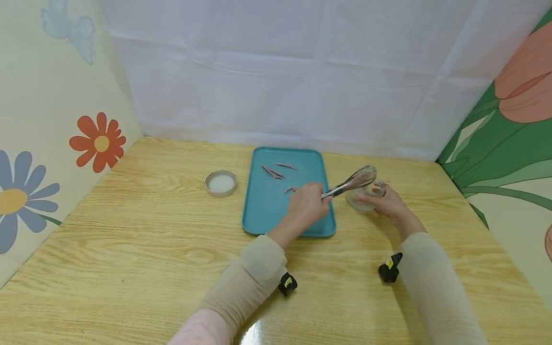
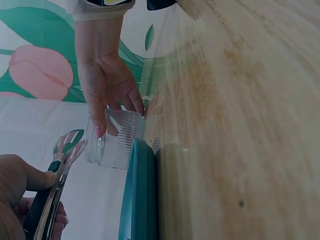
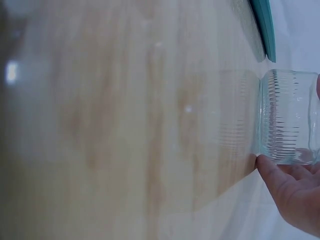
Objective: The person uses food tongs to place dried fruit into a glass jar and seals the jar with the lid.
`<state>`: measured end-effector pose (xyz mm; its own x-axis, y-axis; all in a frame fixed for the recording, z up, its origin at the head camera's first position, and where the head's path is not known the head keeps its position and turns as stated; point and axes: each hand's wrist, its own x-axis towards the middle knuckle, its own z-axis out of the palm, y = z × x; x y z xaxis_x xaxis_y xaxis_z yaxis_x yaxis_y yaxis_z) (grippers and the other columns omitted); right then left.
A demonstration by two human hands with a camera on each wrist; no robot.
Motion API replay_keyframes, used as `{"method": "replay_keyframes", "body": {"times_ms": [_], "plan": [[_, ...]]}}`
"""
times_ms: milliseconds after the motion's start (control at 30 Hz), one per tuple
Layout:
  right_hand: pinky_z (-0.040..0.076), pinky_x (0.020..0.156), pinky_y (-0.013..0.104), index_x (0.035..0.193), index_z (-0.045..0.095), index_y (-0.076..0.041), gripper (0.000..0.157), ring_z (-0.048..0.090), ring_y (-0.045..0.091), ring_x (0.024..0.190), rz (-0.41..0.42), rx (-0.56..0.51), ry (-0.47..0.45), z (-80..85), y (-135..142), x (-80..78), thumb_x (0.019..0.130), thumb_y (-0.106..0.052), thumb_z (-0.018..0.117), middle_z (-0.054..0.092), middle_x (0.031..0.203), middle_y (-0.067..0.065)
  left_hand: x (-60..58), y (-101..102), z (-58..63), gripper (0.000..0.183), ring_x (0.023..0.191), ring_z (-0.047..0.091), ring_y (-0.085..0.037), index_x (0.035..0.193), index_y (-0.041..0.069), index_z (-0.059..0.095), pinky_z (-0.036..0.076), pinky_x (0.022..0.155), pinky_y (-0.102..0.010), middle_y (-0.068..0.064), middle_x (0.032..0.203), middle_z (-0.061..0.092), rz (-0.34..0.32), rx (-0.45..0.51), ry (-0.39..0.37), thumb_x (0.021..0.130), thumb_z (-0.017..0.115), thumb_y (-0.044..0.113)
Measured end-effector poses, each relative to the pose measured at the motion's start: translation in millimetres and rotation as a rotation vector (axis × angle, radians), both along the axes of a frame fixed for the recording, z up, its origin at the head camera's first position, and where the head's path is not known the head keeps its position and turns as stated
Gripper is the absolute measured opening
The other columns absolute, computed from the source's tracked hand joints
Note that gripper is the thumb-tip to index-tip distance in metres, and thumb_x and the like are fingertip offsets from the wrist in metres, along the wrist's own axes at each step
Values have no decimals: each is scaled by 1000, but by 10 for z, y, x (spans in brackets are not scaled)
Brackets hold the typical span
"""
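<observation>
I see the left hand (image 1: 307, 205) wrapped round the tongs (image 1: 360, 178), which point just above the glass jar (image 3: 290, 117) my right hand (image 1: 390, 203) grips.

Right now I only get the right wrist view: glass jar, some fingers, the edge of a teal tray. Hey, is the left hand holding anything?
Observer: Yes, the head view shows the left hand gripping metal tongs.

Operator: Okay, and is anything lying on the teal tray? My picture cuts most of it off.

Observer: A few thin pinkish strips lie on it.

Operator: Got it. Anything on the table on the tray's other side, away from the glass jar?

Observer: A shallow round piece, pale inside and possibly a lid, lies left of the tray.
</observation>
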<state>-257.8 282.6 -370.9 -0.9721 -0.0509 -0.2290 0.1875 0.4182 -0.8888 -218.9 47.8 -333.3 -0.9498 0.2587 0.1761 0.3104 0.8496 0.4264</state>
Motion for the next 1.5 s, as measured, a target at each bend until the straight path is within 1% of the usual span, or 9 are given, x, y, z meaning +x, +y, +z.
{"method": "replay_keyframes", "body": {"times_ms": [167, 267, 400, 667, 933, 1067, 1233, 1333, 1500], "plan": [[27, 92, 46, 137, 3, -2, 94, 22, 36, 121, 21, 0, 28, 38, -29, 16, 75, -34, 66, 16, 137, 23, -9, -6, -15, 29, 52, 44, -14, 71, 14, 48, 35, 42, -28, 0, 66, 44, 17, 13, -11, 85, 51, 39], [26, 92, 47, 137, 1, -1, 91, 22, 37, 120, 38, -8, 28, 61, -44, 29, 78, -31, 64, 14, 136, 25, -17, -17, -26, 30, 53, 43, -14, 71, 13, 48, 35, 43, -27, 0, 67, 43, 27, 10, -8, 84, 50, 40], [26, 91, 47, 137, 0, -3, 92, 22, 38, 120, 28, -11, 16, 74, -54, 38, 78, -30, 64, 12, 137, 24, -23, -38, -32, 31, 53, 43, -13, 72, 14, 48, 34, 43, -26, 0, 67, 44, 39, 11, -2, 84, 50, 43], [26, 92, 46, 138, 2, -4, 93, 25, 37, 120, 22, -16, 10, 55, -33, 26, 76, -32, 66, 19, 135, 23, -17, -108, -12, 32, 56, 43, -13, 73, 14, 49, 34, 47, -27, 1, 68, 43, 59, 29, 31, 82, 52, 44], [26, 91, 47, 137, 1, -3, 96, 23, 37, 120, 24, -22, 7, 82, -41, 47, 74, -35, 66, 14, 136, 24, -5, -199, 16, 31, 59, 43, -13, 81, 13, 53, 35, 47, -27, 1, 72, 44, 76, 87, 26, 81, 54, 44], [27, 91, 47, 137, 2, -2, 95, 23, 37, 120, 26, -11, 6, 77, -39, 42, 75, -35, 65, 15, 136, 24, -8, -273, 19, 31, 59, 45, -14, 81, 12, 53, 35, 49, -29, 0, 72, 46, 80, 134, 47, 80, 55, 43], [27, 91, 47, 137, 4, 0, 96, 23, 38, 120, 24, -6, 13, 71, -39, 36, 74, -36, 67, 16, 136, 25, -20, -404, 30, 30, 57, 47, -15, 76, 12, 53, 37, 48, -30, 1, 68, 50, 99, 200, 96, 78, 59, 41], [27, 91, 46, 137, 5, -3, 99, 23, 35, 120, -6, -9, 3, 66, -44, 35, 70, -39, 69, 16, 137, 21, -20, -481, 45, 30, 55, 48, -15, 76, 11, 52, 36, 47, -30, 1, 66, 51, 116, 219, 90, 78, 60, 40], [27, 91, 47, 137, 4, -2, 99, 22, 37, 121, 6, -11, 6, 61, -38, 29, 71, -38, 69, 15, 137, 23, -9, -598, 63, 30, 54, 47, -16, 76, 10, 52, 35, 46, -29, 0, 65, 50, 134, 229, 79, 77, 61, 39]]}}
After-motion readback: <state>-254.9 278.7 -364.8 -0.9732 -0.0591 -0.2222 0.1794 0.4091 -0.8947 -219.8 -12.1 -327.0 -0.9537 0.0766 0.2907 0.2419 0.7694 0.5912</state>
